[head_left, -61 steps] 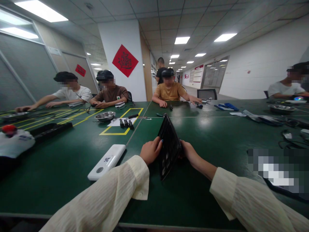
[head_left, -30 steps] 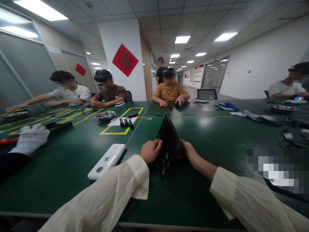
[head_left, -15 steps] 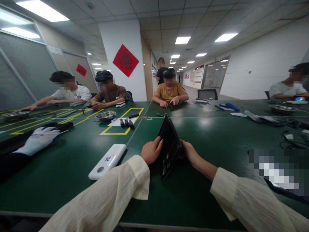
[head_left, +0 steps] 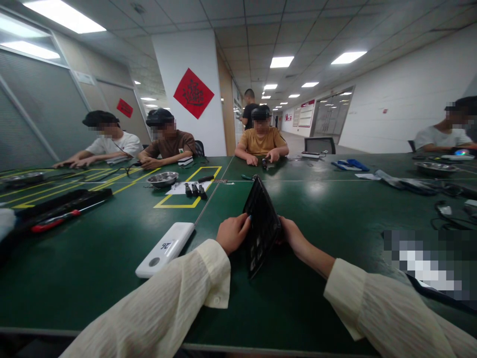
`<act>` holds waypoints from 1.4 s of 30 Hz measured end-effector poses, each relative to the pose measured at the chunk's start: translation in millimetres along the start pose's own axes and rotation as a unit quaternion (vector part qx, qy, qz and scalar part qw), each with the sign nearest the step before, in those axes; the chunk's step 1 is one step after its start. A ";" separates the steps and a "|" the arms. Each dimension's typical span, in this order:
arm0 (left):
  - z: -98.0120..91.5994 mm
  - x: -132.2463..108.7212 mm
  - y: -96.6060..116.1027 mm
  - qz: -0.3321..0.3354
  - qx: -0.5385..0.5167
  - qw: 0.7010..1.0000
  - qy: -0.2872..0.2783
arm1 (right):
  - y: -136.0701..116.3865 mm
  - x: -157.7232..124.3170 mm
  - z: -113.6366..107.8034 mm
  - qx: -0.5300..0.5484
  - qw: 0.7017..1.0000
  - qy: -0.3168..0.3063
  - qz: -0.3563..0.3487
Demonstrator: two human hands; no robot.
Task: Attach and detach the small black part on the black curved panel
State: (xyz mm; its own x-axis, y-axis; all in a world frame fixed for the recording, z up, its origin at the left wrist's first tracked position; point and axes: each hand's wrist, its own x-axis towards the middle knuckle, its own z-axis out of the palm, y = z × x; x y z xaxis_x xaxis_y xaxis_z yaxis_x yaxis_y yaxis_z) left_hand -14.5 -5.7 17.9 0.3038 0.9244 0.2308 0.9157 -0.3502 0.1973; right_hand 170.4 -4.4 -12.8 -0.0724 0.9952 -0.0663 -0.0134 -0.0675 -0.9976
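Observation:
A thin black rectangular panel is propped up on its edge on the green table, tilted. Its face carries rows of square shapes; I cannot tell its kind. My left hand is closed at the panel's left side, with thumb and fingertips against it and a small blue spot at the tips. From the other side my right hand grips the right edge, its fingers mostly hidden behind the panel. A bit of red shows by those fingers. Left of my left forearm lies a white power bank marked 26.
Black cylindrical parts sit on white paper inside a yellow-taped rectangle, beside a metal bowl. At left are a red-handled tool and a black case. Cables and grey gloves lie at right. Several people sit around the table.
The white-gloved hand at left has pulled back to the frame's edge, uncovering the red-handled tool. The far-left person's arm has drawn in. My hands and the panel have barely moved.

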 end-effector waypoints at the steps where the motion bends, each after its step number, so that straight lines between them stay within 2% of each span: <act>1: -0.1 -0.1 -0.2 0.001 -0.001 1.000 0.001 | -0.5 -0.1 0.2 -0.001 1.000 0.001 0.001; 9: -1.2 -1.4 0.2 -0.005 0.012 1.000 -0.005 | 0.2 -0.2 0.7 0.000 1.000 -0.004 -0.004; 17: 0.2 0.1 -1.4 0.021 0.003 1.000 -0.005 | 5.8 6.1 -0.2 -0.013 1.000 0.003 -0.001; 27: 0.1 -1.2 0.6 -0.017 0.014 1.000 0.001 | 1.8 2.4 0.6 -0.007 1.000 0.003 0.003; 42: 5.6 -0.6 -4.5 -0.006 -0.003 1.000 0.001 | 5.0 4.6 0.2 -0.007 1.000 -0.010 -0.007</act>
State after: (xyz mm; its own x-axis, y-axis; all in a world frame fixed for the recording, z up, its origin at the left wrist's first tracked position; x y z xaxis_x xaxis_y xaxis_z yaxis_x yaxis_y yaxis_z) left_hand -17.3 -3.8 11.6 0.2923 0.9280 0.2309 0.9178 -0.3400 0.2050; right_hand 169.9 -0.2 -18.1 -0.0914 0.9944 -0.0528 0.0003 -0.0530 -0.9986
